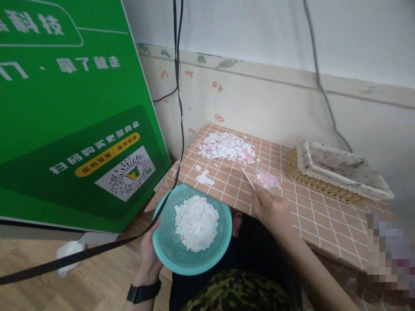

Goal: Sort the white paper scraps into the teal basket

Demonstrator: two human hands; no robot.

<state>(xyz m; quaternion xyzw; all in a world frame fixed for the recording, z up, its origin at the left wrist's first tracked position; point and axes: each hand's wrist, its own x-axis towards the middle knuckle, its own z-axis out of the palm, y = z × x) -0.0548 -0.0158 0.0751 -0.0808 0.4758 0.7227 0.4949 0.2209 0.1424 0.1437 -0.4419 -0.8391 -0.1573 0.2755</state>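
Nearest is a camouflage garment (243,289). Beyond it, outside the tabletop's (319,220) front edge, the left hand (151,248) grips a turquoise colander (223,244) with paper scraps (196,224); its fingers are partly hidden. The right hand (272,207) pinches a thin white stick (248,178), perhaps paper. Checked cloth (272,157) gives room between the far-left scrap pile (223,146) and the wicker basket (324,185).

Person's left hand (151,248) grips a turquoise colander (228,237) by its left side; white paper scraps (197,222) heaped inside. Right hand (270,207) holds a thin white stick (248,179), just beside a clear packet (268,179), pinkish contents. On the checked tablecloth (275,157): larger scrap pile (225,146), partly pink, near the wall (259,103). Lined wicker basket (324,185) to the right; green sign (65,99) at left.
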